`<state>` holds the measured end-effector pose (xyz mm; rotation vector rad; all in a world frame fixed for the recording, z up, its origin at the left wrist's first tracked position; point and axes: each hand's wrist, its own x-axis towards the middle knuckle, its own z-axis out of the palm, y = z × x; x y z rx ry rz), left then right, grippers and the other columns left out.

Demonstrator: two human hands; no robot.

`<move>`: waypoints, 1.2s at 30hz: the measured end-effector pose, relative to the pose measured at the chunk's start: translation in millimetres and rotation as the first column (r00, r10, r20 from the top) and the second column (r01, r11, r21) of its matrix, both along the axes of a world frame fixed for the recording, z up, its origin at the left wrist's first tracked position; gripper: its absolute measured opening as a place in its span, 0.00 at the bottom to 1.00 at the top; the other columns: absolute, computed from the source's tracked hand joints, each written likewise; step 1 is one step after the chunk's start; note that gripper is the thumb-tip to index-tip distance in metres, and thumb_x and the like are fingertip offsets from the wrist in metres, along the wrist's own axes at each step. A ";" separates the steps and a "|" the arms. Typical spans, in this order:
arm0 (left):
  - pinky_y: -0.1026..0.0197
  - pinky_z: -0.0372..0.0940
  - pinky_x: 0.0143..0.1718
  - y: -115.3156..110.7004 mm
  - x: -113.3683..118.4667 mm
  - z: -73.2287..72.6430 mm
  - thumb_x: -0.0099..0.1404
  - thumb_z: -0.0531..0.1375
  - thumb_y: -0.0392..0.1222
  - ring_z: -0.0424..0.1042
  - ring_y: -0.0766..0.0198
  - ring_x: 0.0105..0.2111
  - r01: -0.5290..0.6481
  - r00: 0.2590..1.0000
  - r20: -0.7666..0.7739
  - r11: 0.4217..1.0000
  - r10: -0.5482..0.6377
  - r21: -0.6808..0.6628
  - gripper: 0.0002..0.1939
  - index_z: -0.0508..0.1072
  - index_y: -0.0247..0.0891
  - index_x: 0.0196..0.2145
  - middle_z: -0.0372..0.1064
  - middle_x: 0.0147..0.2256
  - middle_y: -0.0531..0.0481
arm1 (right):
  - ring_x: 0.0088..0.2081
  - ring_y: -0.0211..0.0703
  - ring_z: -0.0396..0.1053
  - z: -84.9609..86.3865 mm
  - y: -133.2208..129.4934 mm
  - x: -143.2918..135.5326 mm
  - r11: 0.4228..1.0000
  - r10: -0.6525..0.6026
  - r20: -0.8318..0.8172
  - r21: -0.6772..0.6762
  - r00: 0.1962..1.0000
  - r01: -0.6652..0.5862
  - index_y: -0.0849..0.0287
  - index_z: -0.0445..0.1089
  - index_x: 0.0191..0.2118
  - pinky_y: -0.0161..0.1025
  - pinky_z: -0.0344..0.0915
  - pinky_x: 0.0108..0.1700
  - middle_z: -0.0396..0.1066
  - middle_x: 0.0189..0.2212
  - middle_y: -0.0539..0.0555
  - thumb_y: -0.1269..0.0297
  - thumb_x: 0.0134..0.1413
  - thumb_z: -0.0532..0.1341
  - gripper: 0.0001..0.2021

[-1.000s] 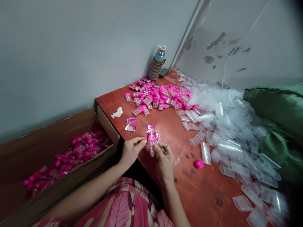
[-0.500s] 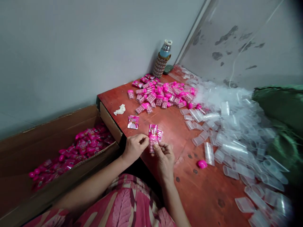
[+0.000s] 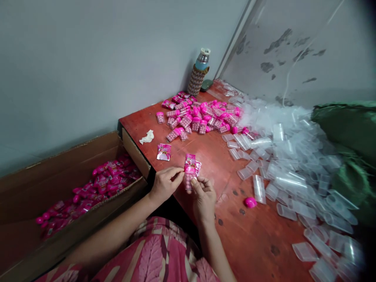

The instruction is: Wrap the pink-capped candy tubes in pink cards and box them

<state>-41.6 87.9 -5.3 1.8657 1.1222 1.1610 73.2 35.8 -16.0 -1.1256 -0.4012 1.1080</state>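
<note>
My right hand (image 3: pixel 204 197) grips a small clear container of pink candy balls (image 3: pixel 189 182), thumb across its front. Over the container's upper end is a glossy pink printed sachet (image 3: pixel 190 161), which hides its top. Another sachet (image 3: pixel 198 168) shows just behind, near my right fingertips. At the left edge, the closed thumb and forefinger of my left hand (image 3: pixel 167 183) pinch the front sachet. A few sachets (image 3: pixel 163 152) lie on the red table (image 3: pixel 217 156) beyond my left hand. One loose pink cap (image 3: pixel 250 202) rests to the right.
Filled candy containers (image 3: pixel 202 117) are heaped toward the back, before a bottle in a knitted cover (image 3: pixel 198 76). Clear empty tubes (image 3: pixel 290 180) cover the table's right side, beside a green sack (image 3: pixel 349 137). At left stands a cardboard box (image 3: pixel 67 156) holding pink packs. Crumpled white tissue (image 3: pixel 147 136) lies near the edge.
My left fingers have straightened a little toward the sachet's edge. The front sachet sits slightly lower over the container. My right hand keeps its grip, and the view has shifted slightly.
</note>
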 end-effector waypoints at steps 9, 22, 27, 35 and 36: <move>0.65 0.62 0.33 3.8 -3.2 -4.3 0.60 0.53 0.35 0.70 0.66 0.28 0.062 0.983 -0.185 0.967 -0.015 0.247 0.07 0.71 0.37 0.31 0.73 0.28 0.49 | 0.22 0.32 0.67 -2.4 -0.2 6.5 0.997 0.081 -0.063 0.004 0.995 -0.081 0.59 0.62 0.35 0.27 0.63 0.21 0.69 0.22 0.46 0.69 0.42 0.65 0.13; 0.64 0.58 0.29 8.7 0.7 -2.2 0.59 0.52 0.34 0.63 0.67 0.24 0.100 0.940 -0.341 0.939 0.019 0.329 0.07 0.66 0.35 0.25 0.65 0.22 0.51 | 0.20 0.31 0.67 -3.8 -1.0 0.7 1.000 0.007 -0.100 -0.003 0.995 -0.007 0.59 0.62 0.34 0.27 0.63 0.20 0.71 0.23 0.47 0.69 0.41 0.66 0.14; 0.64 0.59 0.30 4.7 1.4 -3.1 0.60 0.52 0.35 0.65 0.66 0.25 0.083 0.961 -0.276 0.965 -0.011 0.250 0.07 0.68 0.35 0.26 0.67 0.24 0.50 | 0.21 0.32 0.67 -2.7 0.4 1.2 1.000 -0.007 -0.092 -0.012 0.996 0.006 0.60 0.62 0.34 0.27 0.63 0.21 0.70 0.23 0.47 0.69 0.40 0.66 0.14; 0.63 0.63 0.30 3.2 7.7 -3.6 0.57 0.56 0.47 0.67 0.65 0.26 0.225 0.921 0.390 0.822 -0.004 -0.524 0.13 0.72 0.34 0.29 0.69 0.26 0.50 | 0.22 0.32 0.66 0.2 -3.2 -1.3 0.999 0.050 0.078 -0.012 0.996 -0.049 0.58 0.62 0.34 0.30 0.64 0.25 0.69 0.23 0.46 0.67 0.45 0.64 0.11; 0.62 0.63 0.29 2.8 9.6 -3.6 0.57 0.57 0.48 0.67 0.66 0.26 0.302 0.874 0.486 0.759 0.022 -0.577 0.14 0.72 0.32 0.28 0.69 0.25 0.50 | 0.22 0.33 0.67 1.6 -3.8 -2.0 0.998 0.062 0.119 -0.021 0.991 -0.060 0.58 0.62 0.34 0.31 0.64 0.26 0.69 0.24 0.47 0.67 0.45 0.64 0.11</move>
